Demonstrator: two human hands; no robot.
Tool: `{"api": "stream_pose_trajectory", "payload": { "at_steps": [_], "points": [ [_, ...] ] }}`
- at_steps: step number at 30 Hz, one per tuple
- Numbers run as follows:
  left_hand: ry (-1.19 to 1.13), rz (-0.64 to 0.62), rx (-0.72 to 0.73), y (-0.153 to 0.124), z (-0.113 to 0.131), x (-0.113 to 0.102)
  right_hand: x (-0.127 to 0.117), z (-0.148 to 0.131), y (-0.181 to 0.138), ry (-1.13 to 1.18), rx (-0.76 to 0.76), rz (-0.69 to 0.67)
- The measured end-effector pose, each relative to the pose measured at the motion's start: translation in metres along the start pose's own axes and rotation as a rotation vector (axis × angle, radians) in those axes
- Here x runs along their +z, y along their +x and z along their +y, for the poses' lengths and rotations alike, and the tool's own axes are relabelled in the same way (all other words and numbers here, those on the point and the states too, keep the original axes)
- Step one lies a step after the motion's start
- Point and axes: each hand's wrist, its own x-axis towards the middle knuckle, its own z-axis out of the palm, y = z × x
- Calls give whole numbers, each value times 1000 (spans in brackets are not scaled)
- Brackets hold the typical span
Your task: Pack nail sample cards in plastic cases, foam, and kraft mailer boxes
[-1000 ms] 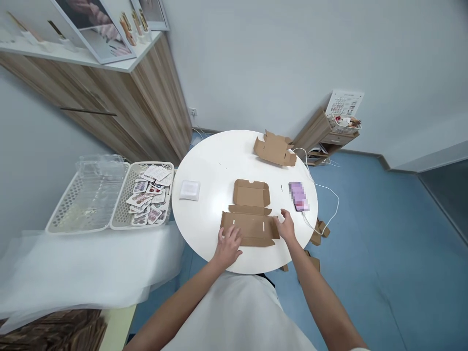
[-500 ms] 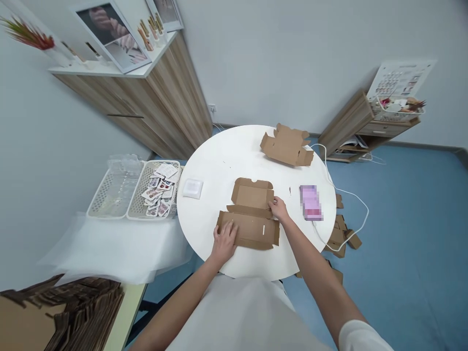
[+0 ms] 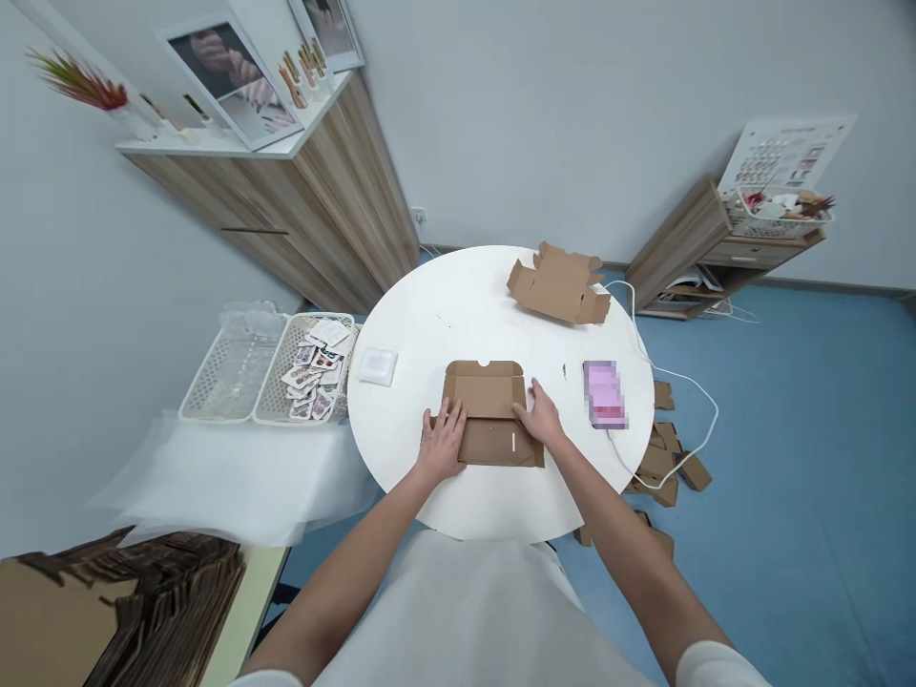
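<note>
A brown cardboard mailer box (image 3: 489, 393), partly folded, lies on the round white table (image 3: 401, 477) in front of me. Its rear panel, with a notched far edge, now overlaps the near panel, which has a small white slot. My left hand (image 3: 442, 441) rests with spread fingers on the box's left side. At the right side my right hand (image 3: 542, 418) touches the side flap with its thumb, the index finger stretched away from it. Farther back sits an unfolded cardboard box blank (image 3: 559, 284). A small white packet (image 3: 377, 366) lies at the table's left.
A pink-violet, pixelated device (image 3: 605, 393) with a white cable (image 3: 705, 391) lies at the table's right. White baskets (image 3: 304, 372) with printed cards, translucent sheets (image 3: 236, 477) and stacked cardboard (image 3: 164, 611) are on the left. Cardboard boxes (image 3: 662, 463) lie on the blue floor at right.
The box's rear panel has come nearer and folded over the near panel. My right hand has loosened from a pinch on the flap, its thumb and finger now apart. The left hand moved up slightly.
</note>
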Motion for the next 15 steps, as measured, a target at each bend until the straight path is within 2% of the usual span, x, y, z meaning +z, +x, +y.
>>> {"api": "stream_pose_trajectory", "payload": {
  "at_steps": [2,4,6,11,13,15],
  "points": [
    [2,13,12,-3,-2,1,-1,-6,-16,-259,-206,61],
    [-1,25,24,-5,-4,1,4,-10,-33,-456,-455,-32],
    [-9,39,29,-6,-6,0,15,-12,-49,-584,-562,-109],
    [-66,79,16,-19,-15,-2,42,-15,-66,-705,-493,-122],
    [-141,108,-102,-33,-23,2,46,-16,-67,-700,-461,-109],
    [-273,137,-318,-50,-34,13,49,-17,-69,-692,-448,-104]
  ]
}}
